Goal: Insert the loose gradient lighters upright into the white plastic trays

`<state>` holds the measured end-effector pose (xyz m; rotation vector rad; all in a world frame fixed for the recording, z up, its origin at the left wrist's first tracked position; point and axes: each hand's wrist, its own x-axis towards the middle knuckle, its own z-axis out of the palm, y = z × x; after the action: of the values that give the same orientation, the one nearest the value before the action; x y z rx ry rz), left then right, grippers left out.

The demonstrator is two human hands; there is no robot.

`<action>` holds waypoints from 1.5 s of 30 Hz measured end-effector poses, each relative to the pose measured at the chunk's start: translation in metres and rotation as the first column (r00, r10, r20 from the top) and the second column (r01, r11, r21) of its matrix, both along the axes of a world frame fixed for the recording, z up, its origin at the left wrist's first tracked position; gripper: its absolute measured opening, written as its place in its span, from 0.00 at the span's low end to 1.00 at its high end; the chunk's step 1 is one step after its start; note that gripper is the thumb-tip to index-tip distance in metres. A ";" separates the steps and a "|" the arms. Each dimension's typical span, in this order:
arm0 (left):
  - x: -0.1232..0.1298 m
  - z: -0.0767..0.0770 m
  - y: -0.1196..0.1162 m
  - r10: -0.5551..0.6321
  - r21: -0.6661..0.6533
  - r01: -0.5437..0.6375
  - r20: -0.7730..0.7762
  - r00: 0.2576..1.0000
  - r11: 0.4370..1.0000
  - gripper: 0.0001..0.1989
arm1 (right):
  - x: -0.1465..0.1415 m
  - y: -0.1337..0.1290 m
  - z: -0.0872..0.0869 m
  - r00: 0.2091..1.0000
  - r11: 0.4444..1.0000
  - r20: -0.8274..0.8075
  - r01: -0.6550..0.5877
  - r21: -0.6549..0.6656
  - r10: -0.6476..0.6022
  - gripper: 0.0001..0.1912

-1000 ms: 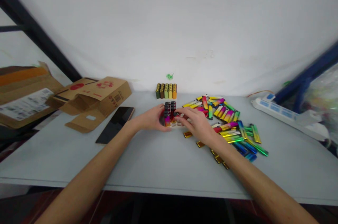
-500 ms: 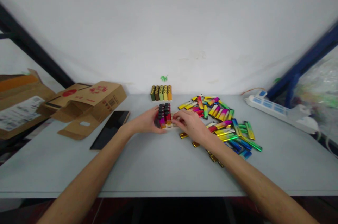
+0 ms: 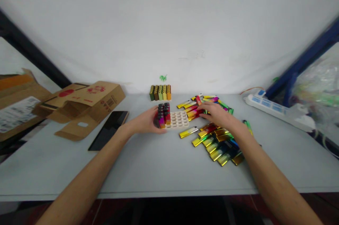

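Observation:
My left hand (image 3: 146,120) is wrapped round the left end of a white tray (image 3: 181,119) with rows of round-edged slots. Black-topped lighters (image 3: 164,112) in red and purple stand upright in the slots beside those fingers; the slots to the right are bare. My right hand (image 3: 217,113) is over a loose pile of shiny lighters (image 3: 209,129), its thumb and fingertips closing on the end of a red lighter (image 3: 195,112). The forearm and palm hide part of the pile.
Behind the tray, a block of upright green-to-orange lighters (image 3: 160,93) stands by the wall. To the left lie a dark flat tablet-like device (image 3: 109,130) and an opened cardboard box (image 3: 99,94). A white power strip (image 3: 279,112) lies at the right.
My right hand has moved from the tray rightward to the lighter pile, uncovering the bare slots. My left hand stays at the tray's left end.

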<state>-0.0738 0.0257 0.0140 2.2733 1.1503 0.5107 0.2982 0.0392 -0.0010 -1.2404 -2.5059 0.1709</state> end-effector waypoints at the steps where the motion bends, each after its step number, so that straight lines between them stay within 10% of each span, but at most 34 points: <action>1: 0.000 0.000 0.000 0.001 0.002 -0.001 0.000 1.000 1.000 0.43 | 0.000 0.000 0.001 1.000 1.000 -0.006 0.017 -0.006 -0.017 0.10; 9: -0.001 -0.001 0.001 -0.039 0.025 0.039 -0.008 0.999 0.999 0.41 | 0.003 -0.006 0.014 0.939 0.982 -0.342 -0.025 -0.185 -0.041 0.10; 15: 0.000 -0.002 0.001 -0.047 0.040 0.047 -0.003 0.999 0.998 0.40 | -0.007 -0.006 0.011 0.643 0.899 -0.730 -0.147 -0.412 -0.229 0.23; 26: -0.002 -0.007 0.004 -0.031 0.008 0.031 0.028 0.999 0.999 0.42 | -0.051 -0.034 0.033 0.251 0.707 -0.873 -0.514 -0.486 -0.418 0.22; 33: -0.002 -0.008 0.003 -0.040 -0.003 0.040 0.045 0.998 0.999 0.43 | -0.070 -0.043 0.029 0.383 0.714 -0.845 -0.464 -0.524 -0.372 0.28; 40: -0.001 -0.006 0.003 -0.034 0.011 0.034 0.027 0.999 0.999 0.41 | -0.079 -0.040 0.015 0.625 0.902 -0.701 0.014 -0.431 -0.344 0.38; 45: -0.001 -0.004 0.001 -0.045 0.011 0.045 0.024 0.999 0.999 0.40 | -0.081 -0.039 0.011 0.659 0.937 -0.669 0.198 -0.287 -0.344 0.31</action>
<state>-0.0745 0.0272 0.0098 2.2905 1.0847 0.5262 0.2176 0.0007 0.0095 -1.2798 -1.6302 0.6907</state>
